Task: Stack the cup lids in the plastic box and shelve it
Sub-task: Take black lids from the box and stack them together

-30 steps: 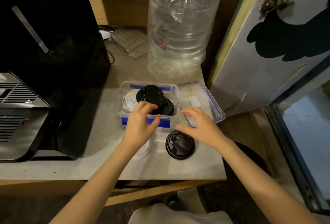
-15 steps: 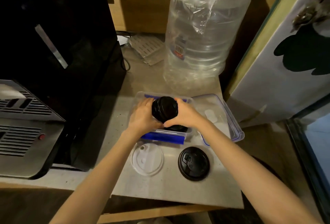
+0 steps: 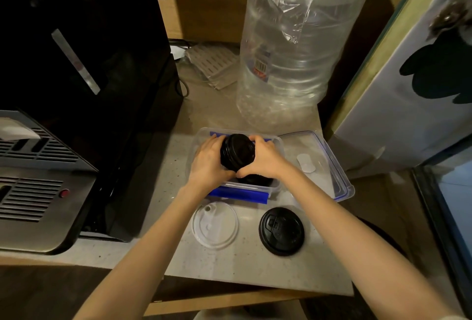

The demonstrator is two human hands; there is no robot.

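Forearms enter from the lower edge of the frame and converge on the plastic box (image 3: 278, 141) at centre. Left hand (image 3: 208, 164) curls around the left side of the stack of black lids (image 3: 237, 151), fingers at the far edge and thumb at the near edge. Right hand (image 3: 265, 157) mirrors it on the right side; the two thumbs meet at the near edge of the stack. Each grip is closed on the stack, which sits between the palms, tilted, above the box interior. How many lids the stack contains cannot be told. More black lids lie in the box under the hands, partly hidden.

On the worktop (image 3: 255, 261), below the box in the frame, lie one clear lid (image 3: 215, 225) at left and one loose black lid (image 3: 281, 231) at right, apart from each other. One box cover (image 3: 329, 166) lies just right of the box. One large water bottle (image 3: 293, 46) stands above it in the frame.
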